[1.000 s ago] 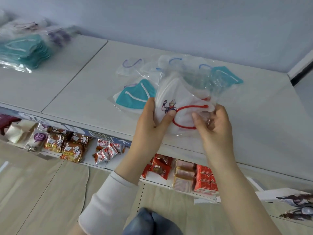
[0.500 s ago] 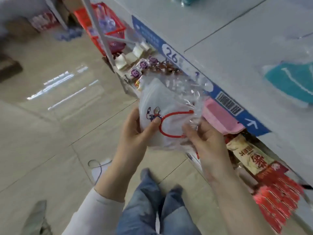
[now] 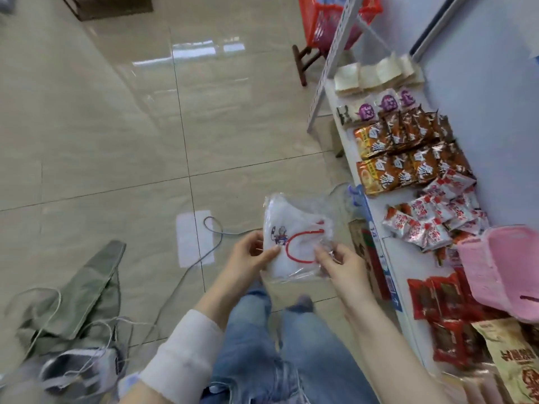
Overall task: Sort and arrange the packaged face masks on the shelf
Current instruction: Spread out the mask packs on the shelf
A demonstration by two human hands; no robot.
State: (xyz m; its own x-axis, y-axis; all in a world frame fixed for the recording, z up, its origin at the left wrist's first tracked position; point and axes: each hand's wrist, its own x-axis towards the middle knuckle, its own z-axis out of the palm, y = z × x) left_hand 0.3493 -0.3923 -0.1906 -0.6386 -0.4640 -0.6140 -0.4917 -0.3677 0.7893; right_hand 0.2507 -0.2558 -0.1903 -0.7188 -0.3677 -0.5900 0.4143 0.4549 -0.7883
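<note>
One packaged face mask [image 3: 294, 246], white with a red ear loop and a small cartoon figure, sat in its clear wrapper between both hands. It hung in the air above the person's jeans [image 3: 291, 360], just off the front edge of the low shelf [image 3: 401, 258], resting on nothing. The left hand [image 3: 248, 255] gripped the pack's left side with the thumb laid over the front near the print. The right hand [image 3: 341, 263] pinched the crinkled plastic at the right edge. The step looked like sorting: checking which kind this pack was before giving it a place. No other masks showed in view, so the next move would likely call for finding where the masks were laid out and setting this one flat among its like. Beside the pack, the low shelf carried snacks in rows: orange packets [image 3: 408, 153], red-and-white packets [image 3: 437, 217] and a pink ridged item [image 3: 501, 275] at the right. Further out lay glossy beige floor tiles [image 3: 145, 126], a grey cable [image 3: 215, 237], a white sheet [image 3: 194, 237], an olive bag [image 3: 87, 293] and, farthest off, a red basket [image 3: 329, 21].
</note>
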